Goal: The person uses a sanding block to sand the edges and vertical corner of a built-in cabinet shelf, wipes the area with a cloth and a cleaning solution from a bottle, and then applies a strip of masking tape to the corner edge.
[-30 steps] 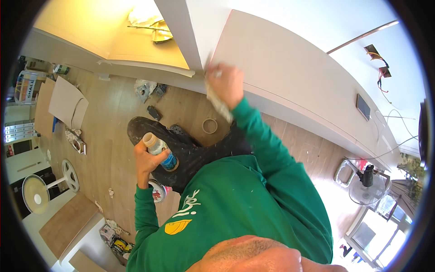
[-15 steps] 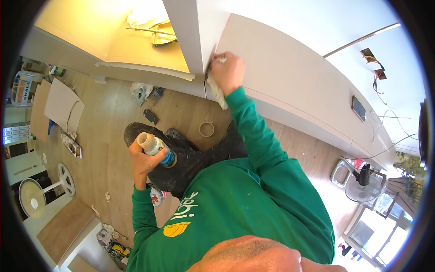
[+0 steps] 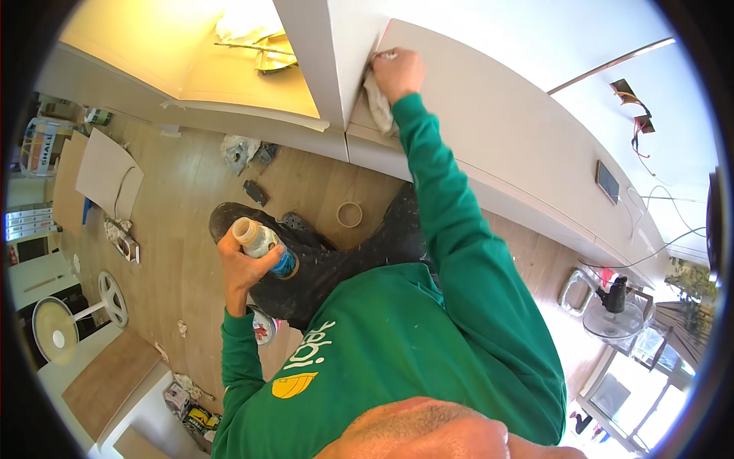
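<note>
My left hand [image 3: 243, 264] is wrapped round an uncapped bottle [image 3: 264, 243] with a blue label, held over my dark trousers. Whitish matter coats its clear upper part. At the far end of my outstretched arm, my right hand [image 3: 398, 73] is closed on a white cloth [image 3: 377, 103]. The cloth hangs below the fist onto the long pale cabinet top [image 3: 474, 115], close to the corner where an upright pale panel [image 3: 344, 46] rises. My fingertips are partly hidden by the fist.
A lit niche [image 3: 191, 69] opens left of the panel. A phone [image 3: 607, 182] lies on the cabinet top. On the floor are a tape roll [image 3: 349, 215], a small dark object [image 3: 254, 193] and crumpled plastic [image 3: 238, 153]. A white fan [image 3: 57, 336] stands at the left.
My right hand has slid the cloth away from me along the panel's foot, farther up the cabinet top. My left hand and the bottle have hardly moved.
</note>
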